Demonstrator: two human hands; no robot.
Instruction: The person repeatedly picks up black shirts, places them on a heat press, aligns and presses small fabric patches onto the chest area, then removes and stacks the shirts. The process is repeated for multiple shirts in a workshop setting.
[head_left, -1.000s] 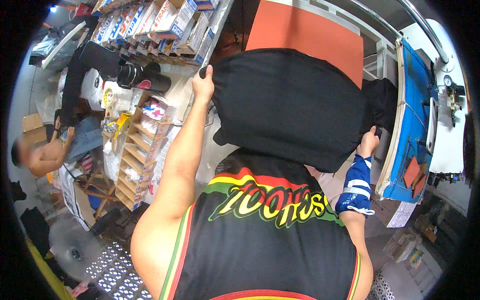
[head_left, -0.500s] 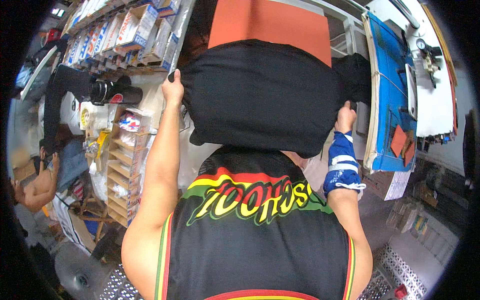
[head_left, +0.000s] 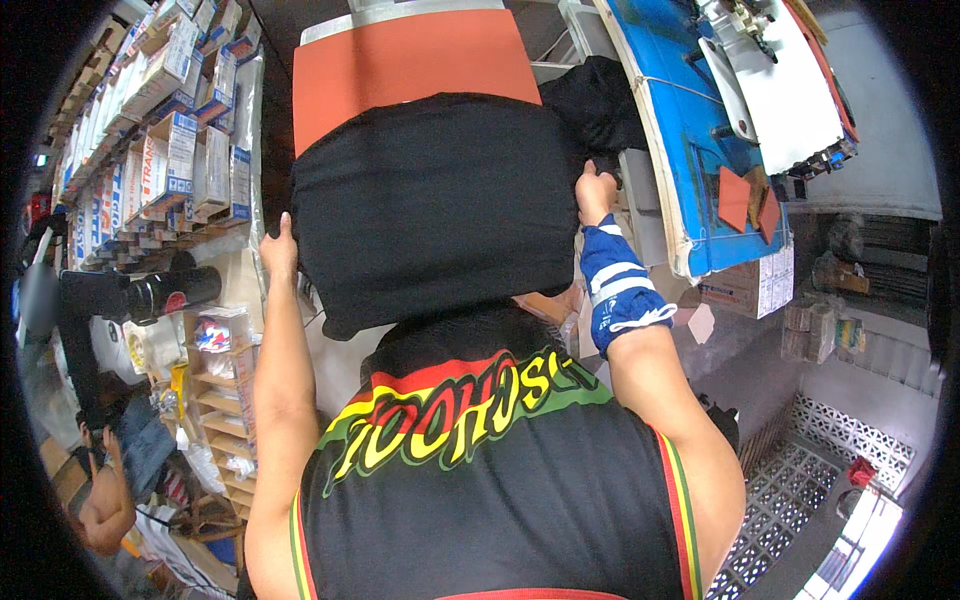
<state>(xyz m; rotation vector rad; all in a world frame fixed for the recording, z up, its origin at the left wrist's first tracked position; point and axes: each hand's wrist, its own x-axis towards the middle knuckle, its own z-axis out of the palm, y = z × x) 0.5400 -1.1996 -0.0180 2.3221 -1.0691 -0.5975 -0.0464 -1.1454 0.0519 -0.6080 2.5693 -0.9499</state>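
A black shirt is drawn over the near part of a flat orange board, whose far part shows bare. My left hand is closed on the cloth at the shirt's left edge, thumb side up. At the right edge my right hand grips the cloth, beside a bunched black fold that hangs off the board's right side. A blue and white band of cloth wraps my right wrist and forearm. The shirt's near hem hangs close to my chest, and the fingers under the cloth are hidden.
On the right is a blue-topped table with small orange pieces on it. To the left stand stacked cartons and a wooden compartment rack. Another person's arm shows at the lower left.
The view has swung right. My left hand has come nearer to me along the shirt's left edge, my right hand has moved slightly farther off. The cloth now spans less beyond the board's sides.
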